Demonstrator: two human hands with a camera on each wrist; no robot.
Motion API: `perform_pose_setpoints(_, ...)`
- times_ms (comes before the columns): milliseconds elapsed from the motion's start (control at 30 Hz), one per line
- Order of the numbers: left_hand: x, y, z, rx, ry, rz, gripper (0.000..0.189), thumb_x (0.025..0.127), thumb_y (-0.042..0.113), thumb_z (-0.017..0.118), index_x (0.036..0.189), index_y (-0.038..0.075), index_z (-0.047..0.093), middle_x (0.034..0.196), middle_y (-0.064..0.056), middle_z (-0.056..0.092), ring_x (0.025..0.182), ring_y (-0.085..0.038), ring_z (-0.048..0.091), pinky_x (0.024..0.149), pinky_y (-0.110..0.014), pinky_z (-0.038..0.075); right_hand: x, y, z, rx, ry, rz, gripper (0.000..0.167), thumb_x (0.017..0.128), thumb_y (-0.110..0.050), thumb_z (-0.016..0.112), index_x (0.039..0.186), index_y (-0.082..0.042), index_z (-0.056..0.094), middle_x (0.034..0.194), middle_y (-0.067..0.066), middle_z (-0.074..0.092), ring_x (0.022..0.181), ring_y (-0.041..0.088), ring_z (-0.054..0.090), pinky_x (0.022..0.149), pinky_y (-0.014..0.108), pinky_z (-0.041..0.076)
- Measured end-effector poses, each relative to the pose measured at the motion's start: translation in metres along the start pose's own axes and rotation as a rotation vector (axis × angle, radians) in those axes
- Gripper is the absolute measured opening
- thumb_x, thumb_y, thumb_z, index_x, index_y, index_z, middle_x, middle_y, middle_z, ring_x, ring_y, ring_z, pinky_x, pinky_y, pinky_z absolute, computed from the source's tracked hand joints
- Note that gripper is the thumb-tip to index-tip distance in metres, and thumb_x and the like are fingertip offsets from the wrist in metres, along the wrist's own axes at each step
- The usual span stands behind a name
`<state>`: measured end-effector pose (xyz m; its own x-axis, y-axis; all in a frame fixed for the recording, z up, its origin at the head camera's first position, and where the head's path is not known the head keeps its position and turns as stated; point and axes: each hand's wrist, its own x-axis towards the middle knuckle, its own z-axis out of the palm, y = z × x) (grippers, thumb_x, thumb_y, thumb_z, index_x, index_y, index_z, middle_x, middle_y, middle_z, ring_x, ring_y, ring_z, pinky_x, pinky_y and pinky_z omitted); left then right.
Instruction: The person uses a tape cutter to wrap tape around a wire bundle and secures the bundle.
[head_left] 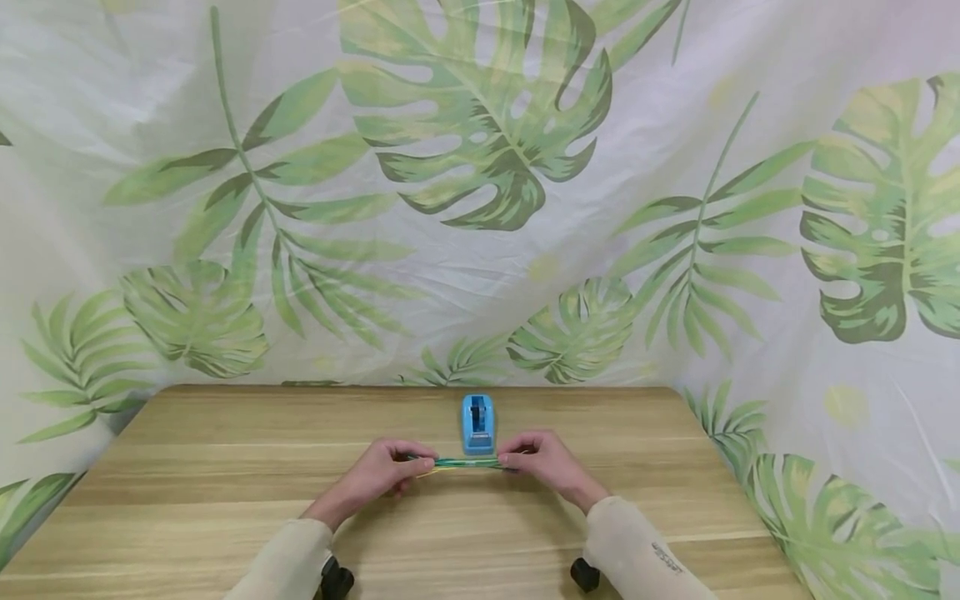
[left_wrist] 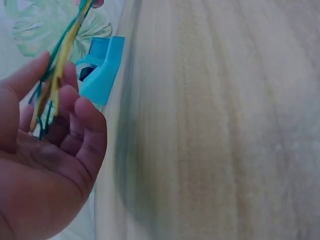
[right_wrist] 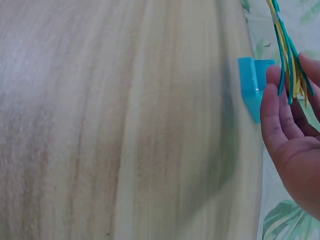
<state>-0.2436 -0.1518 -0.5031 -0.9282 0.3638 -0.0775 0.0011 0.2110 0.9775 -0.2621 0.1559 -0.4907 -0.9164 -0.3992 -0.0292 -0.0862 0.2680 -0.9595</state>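
Note:
A thin bundle of green and yellow wires (head_left: 467, 462) stretches sideways between the two hands, with a paler patch near its middle. The left hand (head_left: 386, 468) pinches one end between thumb and fingers; in the left wrist view the loose wire ends (left_wrist: 49, 107) fan out over the palm. At the other end, the right hand (head_left: 551, 462) pinches the bundle in the same way, and several wire tips (right_wrist: 295, 82) splay below its thumb in the right wrist view. Just beyond the bundle stands a blue tape dispenser (head_left: 478, 421), its front close to the wires.
The wooden table (head_left: 465, 533) spreads around both forearms. A leaf-patterned cloth (head_left: 480, 250) hangs behind the table's far edge and along its sides. Dark round pieces (head_left: 585, 575) show at the cuffs of both pale sleeves.

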Motion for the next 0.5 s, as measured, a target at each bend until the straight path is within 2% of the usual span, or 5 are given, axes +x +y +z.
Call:
perform_pose_setpoints(100, 0.004, 0.001, 0.001, 0.09, 0.028, 0.007, 0.023, 0.093, 0.021, 0.074, 0.109, 0.005, 0.076, 0.076, -0.008, 0.06, 0.055, -0.015, 0.048, 0.051, -0.028, 0.044, 0.003, 0.001, 0.002, -0.058, 0.015, -0.027, 0.015, 0.091, -0.006, 0.075, 0.101, 0.005, 0.073, 0.093, 0.007, 0.071, 0.084, 0.021, 0.066, 0.077, 0.044, 0.058)
perform_pose_setpoints(200, 0.007, 0.002, 0.002, 0.167, 0.06, 0.027, 0.017, 0.092, 0.017, 0.076, 0.104, 0.005, 0.076, 0.085, -0.007, 0.066, 0.058, -0.016, 0.051, 0.052, -0.029, 0.047, 0.006, 0.001, 0.004, -0.154, 0.014, -0.065, 0.012, 0.089, -0.007, 0.076, 0.097, 0.002, 0.075, 0.093, 0.006, 0.071, 0.084, 0.018, 0.064, 0.076, 0.034, 0.056)
perform_pose_setpoints(300, 0.011, 0.002, 0.005, 0.245, 0.102, 0.059, 0.011, 0.089, 0.012, 0.078, 0.098, 0.005, 0.077, 0.091, -0.003, 0.069, 0.067, -0.016, 0.056, 0.058, -0.029, 0.049, 0.01, 0.003, 0.007, -0.251, 0.012, -0.104, 0.008, 0.089, -0.006, 0.077, 0.094, -0.001, 0.075, 0.091, 0.004, 0.072, 0.083, 0.013, 0.062, 0.074, 0.026, 0.051)
perform_pose_setpoints(433, 0.013, -0.001, 0.008, 0.348, 0.159, 0.082, 0.004, 0.086, 0.006, 0.079, 0.09, 0.007, 0.078, 0.09, 0.001, 0.07, 0.081, -0.014, 0.058, 0.069, -0.027, 0.05, 0.013, 0.007, 0.013, -0.32, 0.011, -0.115, 0.003, 0.088, -0.003, 0.076, 0.092, -0.002, 0.075, 0.09, 0.001, 0.072, 0.082, 0.01, 0.06, 0.075, 0.025, 0.05)
perform_pose_setpoints(500, 0.015, -0.002, 0.01, 0.379, 0.177, 0.08, 0.005, 0.085, 0.004, 0.08, 0.087, 0.008, 0.078, 0.088, 0.002, 0.07, 0.082, -0.014, 0.059, 0.072, -0.028, 0.05, 0.014, 0.009, 0.015, -0.34, 0.018, -0.118, 0.004, 0.088, -0.001, 0.076, 0.09, -0.003, 0.075, 0.089, 0.001, 0.072, 0.083, 0.01, 0.06, 0.076, 0.025, 0.05)
